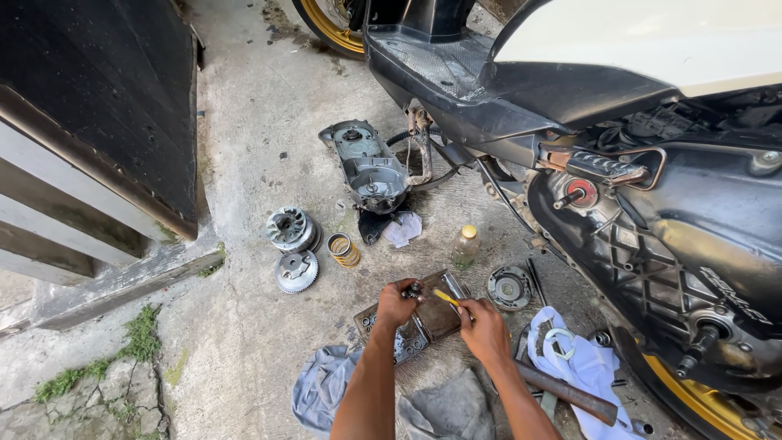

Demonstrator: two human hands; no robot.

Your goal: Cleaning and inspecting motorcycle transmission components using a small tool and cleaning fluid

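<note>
With our left hand closed around a small dark metal part above the flat rusty metal tray, we steady it while our right hand pinches the yellow-handled tool against it.

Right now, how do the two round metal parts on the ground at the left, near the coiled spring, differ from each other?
The upper round part is taller, with vanes or fins showing on its top; the lower round part is flatter, a disc with a toothed or ribbed rim. The upper one lies nearer the grey engine cover; the lower one lies nearer the person's left hand. Both are grey metal, lie flat on the concrete beside the spring, and no hand touches them.
</note>
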